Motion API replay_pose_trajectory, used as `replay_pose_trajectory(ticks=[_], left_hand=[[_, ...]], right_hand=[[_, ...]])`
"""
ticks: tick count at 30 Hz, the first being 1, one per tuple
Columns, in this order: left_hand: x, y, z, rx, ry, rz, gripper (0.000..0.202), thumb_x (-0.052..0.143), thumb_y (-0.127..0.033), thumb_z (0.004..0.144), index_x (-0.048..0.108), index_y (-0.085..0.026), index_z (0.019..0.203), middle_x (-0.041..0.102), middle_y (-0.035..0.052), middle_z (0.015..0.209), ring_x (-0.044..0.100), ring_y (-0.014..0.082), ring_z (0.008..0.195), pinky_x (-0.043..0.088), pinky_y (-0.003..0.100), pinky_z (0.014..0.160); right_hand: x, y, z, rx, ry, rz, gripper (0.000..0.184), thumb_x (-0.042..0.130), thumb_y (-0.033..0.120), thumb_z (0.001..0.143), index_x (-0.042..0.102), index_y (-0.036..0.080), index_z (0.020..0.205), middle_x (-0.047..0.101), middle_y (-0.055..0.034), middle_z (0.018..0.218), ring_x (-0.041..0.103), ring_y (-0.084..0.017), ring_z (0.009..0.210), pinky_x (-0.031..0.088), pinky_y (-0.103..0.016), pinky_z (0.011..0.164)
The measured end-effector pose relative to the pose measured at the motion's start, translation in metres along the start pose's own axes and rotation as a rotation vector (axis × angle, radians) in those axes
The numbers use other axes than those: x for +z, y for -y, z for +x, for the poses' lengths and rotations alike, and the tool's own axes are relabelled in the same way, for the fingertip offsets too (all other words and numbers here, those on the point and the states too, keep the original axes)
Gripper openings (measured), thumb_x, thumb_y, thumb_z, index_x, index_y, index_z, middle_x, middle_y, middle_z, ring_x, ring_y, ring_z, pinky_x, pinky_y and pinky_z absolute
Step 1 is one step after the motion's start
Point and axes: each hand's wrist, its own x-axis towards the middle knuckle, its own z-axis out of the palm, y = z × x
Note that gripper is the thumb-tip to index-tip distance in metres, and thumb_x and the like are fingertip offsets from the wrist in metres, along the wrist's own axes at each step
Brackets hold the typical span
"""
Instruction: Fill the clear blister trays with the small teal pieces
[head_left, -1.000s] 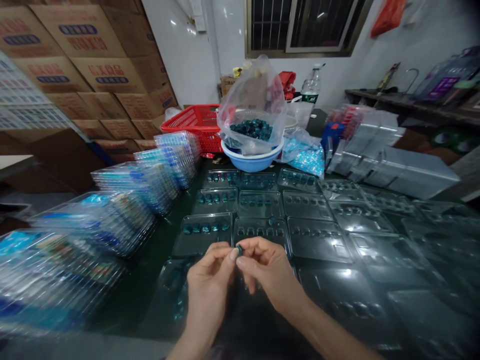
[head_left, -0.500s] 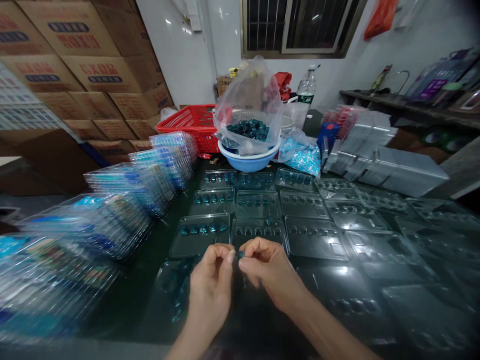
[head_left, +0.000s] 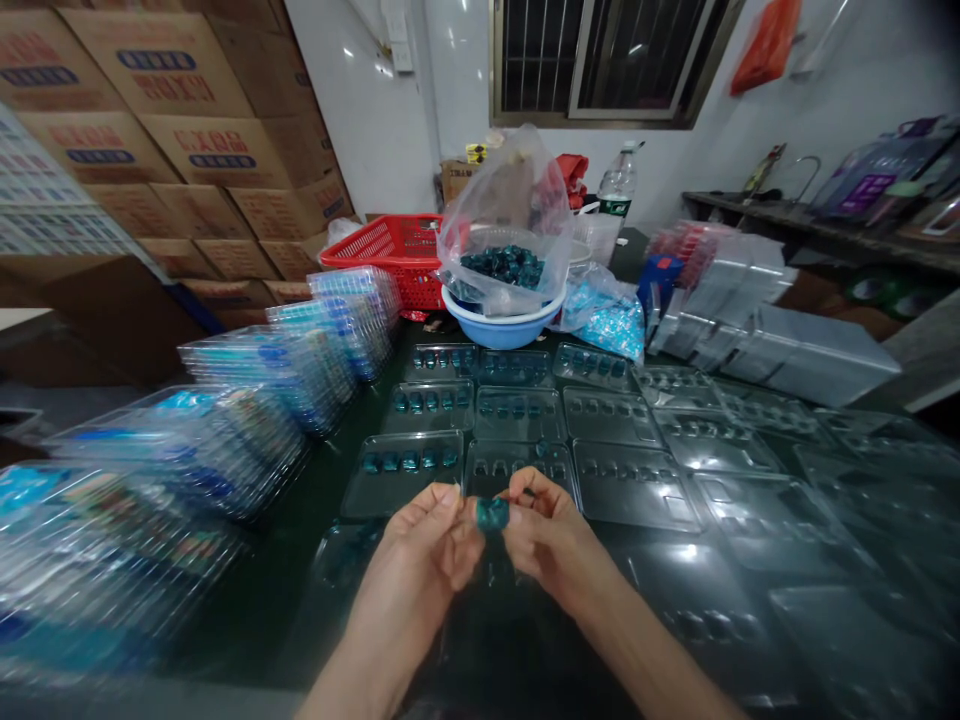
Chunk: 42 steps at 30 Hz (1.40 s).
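Between my hands is a small glossy teal piece [head_left: 492, 514], its exact kind unclear. My left hand [head_left: 420, 545] pinches at its left side, and my right hand [head_left: 551, 535] has its thumb and fingers closed on the right side. Just beyond my fingers lies a clear plastic tray [head_left: 480, 485] with a row of moulded pockets and a teal piece near its back edge. To its left, another clear tray [head_left: 397, 490] has a row of teal pieces [head_left: 409, 460] in its pockets.
Stacks of packed clear trays [head_left: 255, 440] line the left side. At the back stand a blue basin [head_left: 502, 328] with a bag of teal pieces, a red basket [head_left: 382, 250] and a bag of light-blue packets [head_left: 611, 325]. More clear trays [head_left: 630, 490] spread rightward.
The teal piece now shows plainly between my hands, where before it was mostly hidden by my fingertips. My left hand has turned, and my hands are slightly further apart. The view has tilted slightly.
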Motion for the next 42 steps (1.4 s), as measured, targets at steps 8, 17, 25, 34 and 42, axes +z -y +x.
replay_pose_trajectory(ticks=[8,17,25,34,42], left_hand=[[-0.001,-0.004,-0.005,0.051,0.032,0.070,0.023,0.045,-0.032,0.083,0.046,-0.016,0.067,0.051,0.0001,0.058,0.043,0.0073,0.041,0.026,0.018,0.035],[-0.005,0.005,0.002,0.208,-0.081,0.225,0.019,0.066,-0.021,0.068,0.049,-0.017,0.072,0.048,-0.0061,0.057,0.047,0.0060,0.041,0.034,0.017,0.037],[0.002,0.003,0.008,0.115,-0.014,0.116,0.011,0.059,-0.023,0.075,0.057,-0.013,0.079,0.059,0.0010,0.061,0.051,0.0083,0.045,0.035,0.017,0.037],[-0.007,-0.016,0.006,-0.031,-0.096,-0.057,0.009,0.063,-0.015,0.070,0.062,-0.011,0.078,0.057,0.0014,0.059,0.053,0.0080,0.051,0.043,0.017,0.047],[-0.028,-0.018,0.000,0.139,-0.250,0.221,0.025,0.074,-0.030,0.054,0.064,-0.017,0.073,0.059,0.0016,0.052,0.052,0.0141,0.043,0.041,0.024,0.038]], right_hand=[[0.006,0.009,-0.007,-0.190,-0.082,-0.438,0.012,0.063,0.015,0.072,0.052,0.018,0.076,0.054,0.0012,0.080,0.044,-0.005,0.058,0.033,-0.017,0.050],[0.021,0.012,-0.018,-0.437,-0.077,-0.925,0.019,0.051,0.012,0.075,0.056,0.020,0.092,0.052,-0.0033,0.090,0.048,-0.012,0.068,0.039,-0.024,0.059],[0.014,0.011,-0.015,-0.265,-0.228,-0.641,0.012,0.065,0.023,0.070,0.062,0.020,0.081,0.056,-0.0010,0.067,0.049,-0.011,0.053,0.041,-0.023,0.046],[-0.005,0.024,-0.005,0.044,-0.180,0.209,0.029,0.056,0.042,0.078,0.057,0.012,0.078,0.051,-0.0004,0.067,0.037,-0.003,0.045,0.028,-0.014,0.034],[-0.008,0.026,-0.002,0.064,-0.186,0.176,0.035,0.053,0.050,0.076,0.049,0.016,0.069,0.041,0.0049,0.056,0.032,-0.003,0.039,0.024,-0.016,0.035]])
